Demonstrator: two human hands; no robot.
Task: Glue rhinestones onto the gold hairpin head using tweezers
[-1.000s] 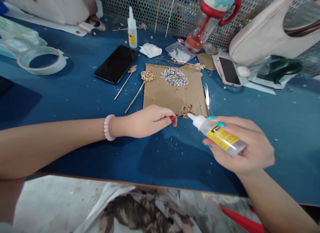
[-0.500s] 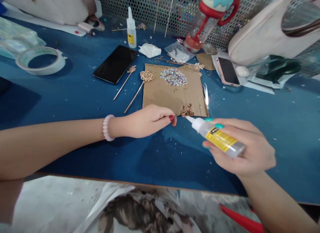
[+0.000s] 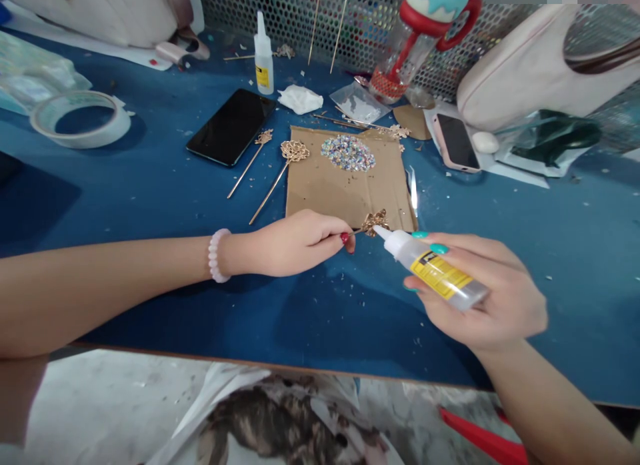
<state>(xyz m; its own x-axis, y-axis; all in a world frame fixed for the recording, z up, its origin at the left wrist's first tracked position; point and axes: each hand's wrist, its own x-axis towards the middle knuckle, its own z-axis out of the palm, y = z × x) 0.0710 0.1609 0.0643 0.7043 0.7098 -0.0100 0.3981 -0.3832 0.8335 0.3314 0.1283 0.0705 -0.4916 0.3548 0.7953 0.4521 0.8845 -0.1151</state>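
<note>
Blue table (image 3: 150, 185), perforated metal panel behind it, cluttered. Left hand (image 3: 295, 242) is closed, pinching a thin gold hairpin (image 3: 374, 222) by its stem; the filigree head sits at the near edge of the cardboard sheet (image 3: 345, 185). Right hand (image 3: 480, 292) is wrapped around a glue bottle (image 3: 433, 270), nozzle tip touching or just off the filigree head, can't tell which.

Progress, as a judgement: gluing stage on this pin, no stones on its head yet. Rhinestone pile (image 3: 349, 153) on the cardboard looks untouched. Two other gold pins (image 3: 280, 168) lie left of the cardboard, heads also bare as far as I can see, so most of the work remains.

Counts: 3 gold pins (1 held, 2 lying), 2 glue bottles (1 held, second bottle (image 3: 263, 55) upright at the back), 2 phones (black phone (image 3: 233, 126), pink phone (image 3: 456, 142)), 1 tape roll (image 3: 80, 118), 1 cardboard sheet, 1 stone pile.
</note>
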